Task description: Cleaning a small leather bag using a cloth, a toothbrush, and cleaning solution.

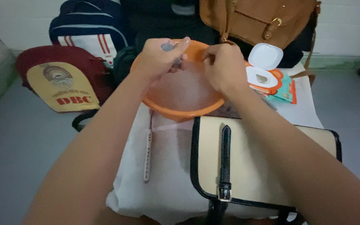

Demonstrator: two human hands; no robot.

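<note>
Right now we have both hands over the round orange plastic basin [180, 109], which sits on a white cloth [167, 183] spread across the bench. Our left hand [160, 58] is closed around a small grey object [168, 47] pinched between thumb and fingers [185, 41]; it is too dim and too small for us to say what it is. Our right hand [223, 66] curls its fingers at the far rim, just beside the left, and seems to grip something there, though we cannot tell what.

As for progress, we judge the work to be in the middle. The basin holds what looks like cloudy or foamy water, and the cloth just below it shows a damp, darker patch. A pale watch-like strap [148, 152] lies flat on the cloth, apart from both hands. The cream handbag with black trim and a black buckle strap [246, 166] lies closed on the near side of the cloth, untouched at this moment.

To the right, an orange and teal wet-wipe pack with its white lid flipped open [267, 75] lies near the basin. Behind stand a tan leather satchel [255, 18], a maroon and yellow backpack [61, 79] and a navy and white backpack [89, 29].
</note>
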